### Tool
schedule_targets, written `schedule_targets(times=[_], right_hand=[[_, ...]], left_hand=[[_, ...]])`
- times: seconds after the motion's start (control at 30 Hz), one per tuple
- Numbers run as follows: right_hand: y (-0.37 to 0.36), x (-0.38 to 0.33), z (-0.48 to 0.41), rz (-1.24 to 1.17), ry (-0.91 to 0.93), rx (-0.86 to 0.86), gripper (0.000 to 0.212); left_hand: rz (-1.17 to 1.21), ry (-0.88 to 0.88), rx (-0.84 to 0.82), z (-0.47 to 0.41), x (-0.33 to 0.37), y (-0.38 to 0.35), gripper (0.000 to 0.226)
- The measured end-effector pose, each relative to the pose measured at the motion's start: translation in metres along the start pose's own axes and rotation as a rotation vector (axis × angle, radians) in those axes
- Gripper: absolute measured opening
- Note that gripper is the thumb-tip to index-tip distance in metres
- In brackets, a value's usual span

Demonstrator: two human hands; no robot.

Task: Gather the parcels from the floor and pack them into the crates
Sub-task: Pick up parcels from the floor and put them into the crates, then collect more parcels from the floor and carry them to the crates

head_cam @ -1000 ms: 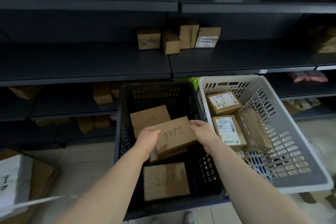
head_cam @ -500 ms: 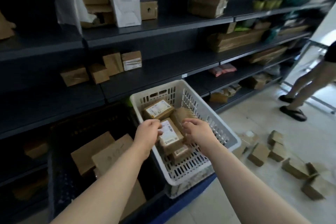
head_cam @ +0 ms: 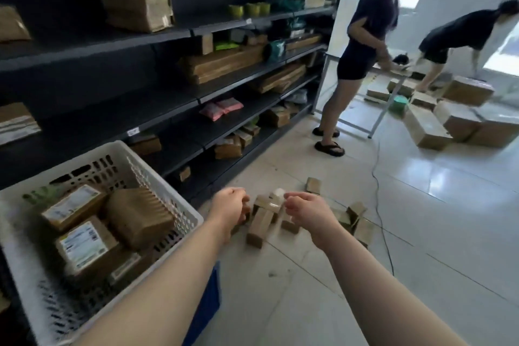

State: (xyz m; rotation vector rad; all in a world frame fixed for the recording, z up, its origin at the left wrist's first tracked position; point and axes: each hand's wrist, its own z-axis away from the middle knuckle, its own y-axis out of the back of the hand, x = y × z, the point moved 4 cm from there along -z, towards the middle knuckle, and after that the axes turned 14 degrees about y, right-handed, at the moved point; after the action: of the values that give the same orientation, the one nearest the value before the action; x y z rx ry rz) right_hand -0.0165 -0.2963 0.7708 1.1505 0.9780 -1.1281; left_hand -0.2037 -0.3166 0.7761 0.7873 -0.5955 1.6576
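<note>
Hands: our left hand and right hand empty, loosely curled, apart.
Reach: we should grip the nearest parcels squarely.

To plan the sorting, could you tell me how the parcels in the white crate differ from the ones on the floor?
The crate parcels lie packed against each other inside the white crate; the floor parcels lie scattered and loose, some tilted. Two crate parcels show white labels on top; the floor parcels show mostly plain brown faces. Both sets look like brown cardboard.
</note>
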Motion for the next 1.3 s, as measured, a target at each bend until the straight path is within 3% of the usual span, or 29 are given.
schedule_targets(times=[0.27, 0.57, 0.83, 1.1, 1.3], right_hand=[[0.135, 0.069, -0.041, -0.041, -0.134, 0.213, 0.020], [0.210, 0.118, -0.164, -0.096, -0.244, 0.322, 0.017], [0.263, 0.144, -0.290, -0.131, -0.347, 0.417, 0.019], [0.317, 0.203, -0.394, -0.087, -0.402, 0.371, 0.028], [0.353, 0.287, -0.509, -0.126, -0.489, 0.321, 0.018]], left_hand=[[-0.118, 0.100, -0.136, -0.058, -0.002, -0.141, 0.019], [-0.196, 0.209, -0.197, -0.182, 0.034, -0.246, 0.014], [-0.253, 0.323, -0.199, -0.293, 0.093, -0.321, 0.024], [-0.243, 0.474, -0.175, -0.405, 0.099, -0.402, 0.024], [-0.125, 0.550, -0.071, -0.524, 0.071, -0.462, 0.014]])
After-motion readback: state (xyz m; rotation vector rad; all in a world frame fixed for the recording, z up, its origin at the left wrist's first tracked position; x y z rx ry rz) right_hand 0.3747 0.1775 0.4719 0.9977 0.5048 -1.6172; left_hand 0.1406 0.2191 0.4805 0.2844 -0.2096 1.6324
